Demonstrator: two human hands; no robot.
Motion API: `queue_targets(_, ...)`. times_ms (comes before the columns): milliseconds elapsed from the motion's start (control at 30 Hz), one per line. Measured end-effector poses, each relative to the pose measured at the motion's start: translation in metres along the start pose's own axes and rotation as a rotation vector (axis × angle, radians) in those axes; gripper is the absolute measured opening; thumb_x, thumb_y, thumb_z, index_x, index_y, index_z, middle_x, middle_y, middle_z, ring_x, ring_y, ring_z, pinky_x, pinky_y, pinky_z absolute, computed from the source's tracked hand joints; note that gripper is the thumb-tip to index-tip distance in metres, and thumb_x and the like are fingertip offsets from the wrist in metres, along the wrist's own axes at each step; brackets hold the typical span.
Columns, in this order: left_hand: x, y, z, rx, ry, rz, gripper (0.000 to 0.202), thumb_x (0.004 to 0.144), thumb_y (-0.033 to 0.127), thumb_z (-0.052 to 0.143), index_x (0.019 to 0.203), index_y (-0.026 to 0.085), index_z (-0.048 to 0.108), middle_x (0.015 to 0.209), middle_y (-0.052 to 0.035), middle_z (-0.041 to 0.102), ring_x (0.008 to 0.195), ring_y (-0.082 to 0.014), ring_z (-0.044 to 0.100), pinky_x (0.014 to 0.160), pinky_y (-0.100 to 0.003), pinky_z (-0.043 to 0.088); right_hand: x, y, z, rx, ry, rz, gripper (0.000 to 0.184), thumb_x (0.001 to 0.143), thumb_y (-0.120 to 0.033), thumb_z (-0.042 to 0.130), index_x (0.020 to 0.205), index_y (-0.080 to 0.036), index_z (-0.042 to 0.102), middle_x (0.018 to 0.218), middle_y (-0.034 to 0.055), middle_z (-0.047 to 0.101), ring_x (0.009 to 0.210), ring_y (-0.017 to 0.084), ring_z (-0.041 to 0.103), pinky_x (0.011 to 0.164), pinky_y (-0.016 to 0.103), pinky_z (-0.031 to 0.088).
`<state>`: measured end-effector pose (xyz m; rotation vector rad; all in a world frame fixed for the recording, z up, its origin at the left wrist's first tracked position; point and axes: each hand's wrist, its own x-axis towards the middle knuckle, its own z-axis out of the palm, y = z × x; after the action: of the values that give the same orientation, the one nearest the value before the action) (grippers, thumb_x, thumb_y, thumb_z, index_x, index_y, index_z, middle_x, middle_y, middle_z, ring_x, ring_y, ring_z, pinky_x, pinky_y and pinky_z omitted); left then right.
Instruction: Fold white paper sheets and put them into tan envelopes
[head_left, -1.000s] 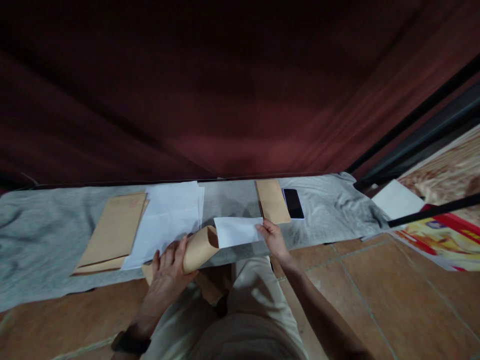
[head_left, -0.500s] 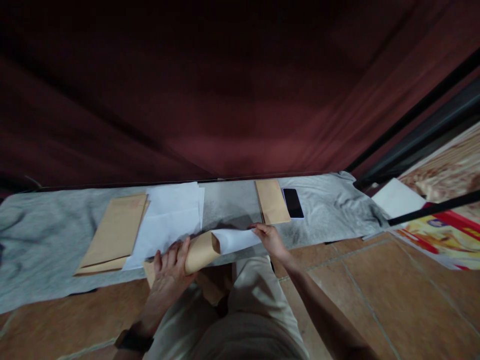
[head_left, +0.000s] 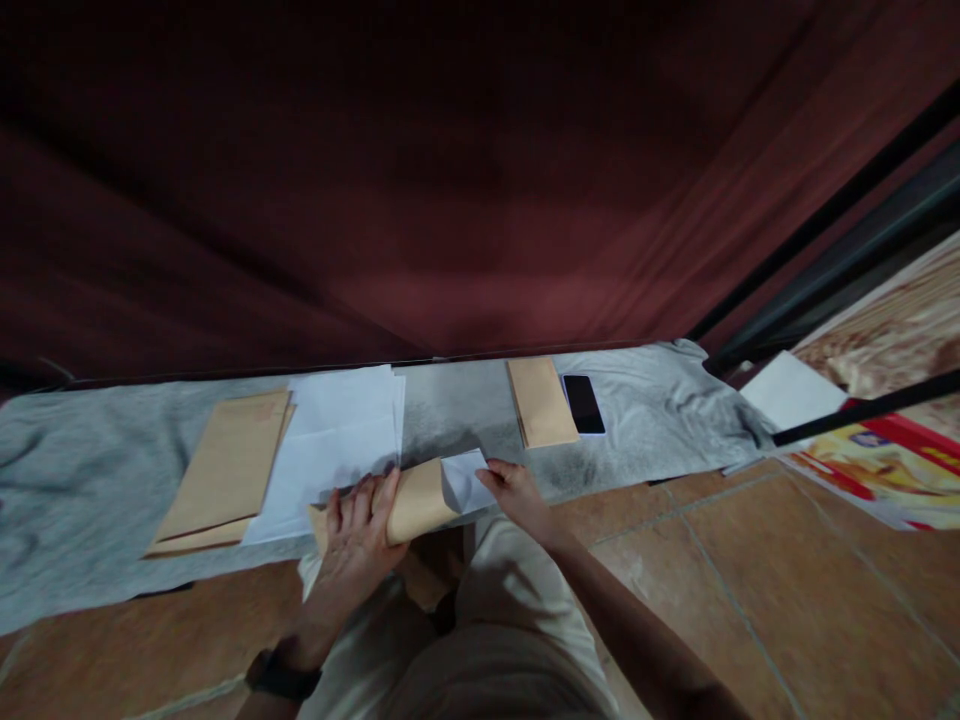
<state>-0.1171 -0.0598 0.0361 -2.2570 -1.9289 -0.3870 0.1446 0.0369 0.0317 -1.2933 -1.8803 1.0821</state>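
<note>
My left hand [head_left: 360, 535] lies over a brown paper envelope [head_left: 418, 500], its fingers curled around it close to the cloth's front edge. The envelope's mouth gapes toward the right. Out of it sticks a folded white sheet of paper [head_left: 465, 481], the rest of which is hidden inside. My right hand [head_left: 519, 497] pinches the outer end of that sheet between thumb and fingers. Beside my left hand, several white sheets [head_left: 334, 425] lie flat, and brown envelopes [head_left: 225, 465] rest to the left of them.
Grey cloth [head_left: 652, 400] covers the long narrow surface. At right lie more brown envelopes [head_left: 544, 402] and a dark-screened phone [head_left: 584, 404]. A dark red curtain [head_left: 480, 240] hangs behind. Black bars [head_left: 825, 220] and a colourful printed box [head_left: 885, 465] stand right, over a tiled floor [head_left: 712, 560].
My right hand has moved left toward the envelope, and less of the white sheet shows outside it. The left hand and envelope have shifted slightly right.
</note>
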Motion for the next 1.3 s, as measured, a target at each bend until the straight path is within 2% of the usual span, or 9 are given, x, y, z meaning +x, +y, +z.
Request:
queue_targets(200,0.009,0.014,0.000,-0.028,0.027,0.029,0.087,0.078,0.027,0.061,0.156,0.013,0.025,0.135,-0.0221,0.054,0.128,-0.0387,0.050,0.118,-0.059,0.022,-0.004,-0.008,0.019,0.053,0.065,-0.123,0.024,0.092,-0.021,0.060,0.069,-0.020,0.066,0.099,0.0075,0.072,0.096,0.019,0.067,0.086,0.028,0.051)
queue_targets(300,0.011,0.019,0.000,-0.045,0.029,0.035,0.086,0.078,0.026,0.061,0.155,0.012,0.026,0.133,-0.0217,0.056,0.127,-0.0382,0.051,0.118,-0.059,0.021,-0.004,-0.009,0.025,0.049,0.046,-0.102,0.021,0.090,-0.016,0.060,0.071,-0.020,0.069,0.109,0.0095,0.072,0.101,0.020,0.068,0.090,0.030,0.051)
queue_targets(533,0.014,0.020,0.003,-0.082,-0.006,0.046,0.088,0.077,0.025,0.062,0.157,0.014,0.025,0.136,-0.0212,0.055,0.130,-0.0381,0.050,0.119,-0.057,0.020,-0.003,-0.006,0.029,-0.041,-0.026,0.012,0.022,0.089,-0.015,0.060,0.070,-0.021,0.070,0.082,0.0048,0.071,0.074,0.017,0.065,0.069,0.026,0.048)
queue_targets(767,0.016,0.019,0.005,-0.129,-0.014,0.059,0.087,0.077,0.024,0.063,0.157,0.015,0.028,0.138,-0.0213,0.055,0.133,-0.0384,0.049,0.120,-0.059,0.018,-0.005,-0.007,0.028,-0.022,0.004,0.079,0.019,0.084,-0.017,0.061,0.067,-0.021,0.069,0.076,0.0031,0.070,0.067,0.015,0.061,0.062,0.024,0.042)
queue_targets(967,0.017,0.019,0.004,-0.212,0.038,0.050,0.085,0.081,0.034,0.068,0.156,0.018,0.030,0.156,-0.0223,0.038,0.148,-0.0413,0.029,0.121,-0.063,0.012,-0.003,-0.005,0.030,0.182,0.118,0.197,0.032,0.078,-0.023,0.056,0.048,-0.021,0.046,0.053,-0.0036,0.048,0.054,0.011,0.046,0.051,0.021,0.033)
queue_targets(1067,0.010,0.029,-0.001,-0.367,0.182,-0.153,0.080,0.086,0.044,0.066,0.154,0.018,0.033,0.158,-0.0219,0.034,0.149,-0.0386,0.028,0.121,-0.061,0.019,0.000,-0.003,0.026,0.217,0.167,0.217,0.033,0.079,-0.029,0.053,0.048,-0.022,0.044,0.052,-0.0035,0.046,0.056,0.012,0.047,0.051,0.021,0.035)
queue_targets(1167,-0.007,0.044,0.001,-0.703,0.315,-0.591,0.079,0.085,0.052,0.067,0.151,0.021,0.036,0.156,-0.0184,0.036,0.145,-0.0324,0.036,0.118,-0.051,0.033,0.001,-0.001,0.022,0.249,0.202,0.239,0.034,0.081,-0.035,0.051,0.050,-0.022,0.047,0.052,-0.0026,0.048,0.057,0.013,0.049,0.052,0.021,0.037)
queue_targets(1233,-0.018,0.056,0.010,-1.082,0.296,-0.880,0.068,0.087,0.054,0.063,0.145,0.028,0.040,0.148,-0.0119,0.047,0.138,-0.0269,0.046,0.115,-0.047,0.040,0.001,0.001,0.022,0.274,0.214,0.249,0.035,0.082,-0.037,0.051,0.051,-0.022,0.049,0.053,-0.0024,0.050,0.057,0.014,0.050,0.052,0.021,0.039)
queue_targets(1300,-0.022,0.069,0.022,-1.451,0.152,-0.915,0.053,0.092,0.057,0.052,0.138,0.030,0.047,0.133,-0.0095,0.060,0.125,-0.0243,0.059,0.109,-0.047,0.047,0.000,0.002,0.025,0.297,0.216,0.257,0.035,0.083,-0.038,0.051,0.052,-0.022,0.051,0.054,-0.0024,0.052,0.056,0.013,0.050,0.053,0.022,0.040)
